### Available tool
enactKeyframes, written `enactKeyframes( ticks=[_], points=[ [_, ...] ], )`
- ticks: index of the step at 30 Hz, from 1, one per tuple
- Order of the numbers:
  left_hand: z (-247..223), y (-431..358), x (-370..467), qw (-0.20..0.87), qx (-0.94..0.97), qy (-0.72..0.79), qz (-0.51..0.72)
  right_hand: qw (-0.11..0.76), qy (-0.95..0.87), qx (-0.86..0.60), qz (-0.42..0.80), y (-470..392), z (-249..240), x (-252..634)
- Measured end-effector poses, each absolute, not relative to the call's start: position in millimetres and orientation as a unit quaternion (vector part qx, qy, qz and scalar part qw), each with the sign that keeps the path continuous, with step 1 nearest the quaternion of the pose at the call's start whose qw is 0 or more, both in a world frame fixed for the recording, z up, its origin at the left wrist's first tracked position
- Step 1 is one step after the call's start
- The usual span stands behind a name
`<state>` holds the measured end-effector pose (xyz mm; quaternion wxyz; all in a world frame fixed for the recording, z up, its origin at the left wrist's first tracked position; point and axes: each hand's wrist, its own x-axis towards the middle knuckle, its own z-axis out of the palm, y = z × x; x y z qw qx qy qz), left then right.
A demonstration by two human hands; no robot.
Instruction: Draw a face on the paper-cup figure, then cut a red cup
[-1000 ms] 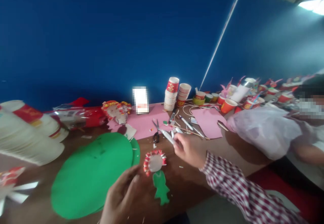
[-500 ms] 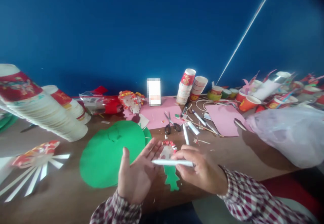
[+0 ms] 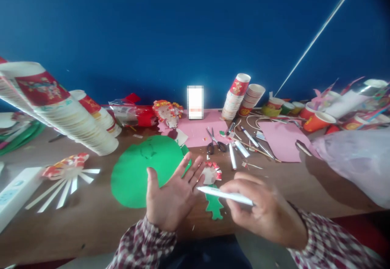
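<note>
My left hand (image 3: 175,194) is held palm up with its fingers spread, and nothing lies in it. A white pen-like stick (image 3: 227,194) is pinched between the thumb and fingers of my right hand (image 3: 262,206); its left tip points at my left palm, close to the little finger side. Below and between the hands, a green paper cutout (image 3: 215,205) with a jagged outline lies on the table. Just above it sits a pale paper disc with a red and white fringe (image 3: 212,173). Behind my left hand is a large green paper sheet (image 3: 138,175) with dark drawn lines.
Black-handled scissors (image 3: 216,141) rest at the edge of a pink sheet (image 3: 195,133). White markers (image 3: 232,156) lie to their right. Tall paper cup stacks (image 3: 63,106) lean at left, others (image 3: 236,96) at back. A translucent plastic bag (image 3: 359,167) fills the right side.
The view has shifted, so the table things appear further right. My right hand has moved right with the white stick, whose right end now dips lower. My left fingers have spread wider.
</note>
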<state>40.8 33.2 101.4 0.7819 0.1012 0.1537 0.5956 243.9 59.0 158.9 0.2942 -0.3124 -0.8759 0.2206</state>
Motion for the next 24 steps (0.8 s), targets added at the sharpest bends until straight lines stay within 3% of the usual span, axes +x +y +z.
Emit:
enactKeyframes(
  ticks=[9,16,21,24],
  points=[
    [105.6,38.1,34.8,0.748,0.146,0.258,0.594,0.294,-0.833,-0.285,0.372,49.8,148.4,247.8],
    [61.3,27.6,37.1,0.57,0.287,0.545,0.543,0.392,-0.599,-0.457,0.528,65.4,111.3,260.9],
    [58.3,15.4,46.3,0.583,0.311,0.525,0.536,0.391,-0.626,-0.508,0.445,66.9,87.7,264.6],
    [58.1,13.1,45.2,0.502,0.434,0.539,0.518,0.373,-0.734,-0.477,0.308,61.2,87.0,263.7]
  ],
)
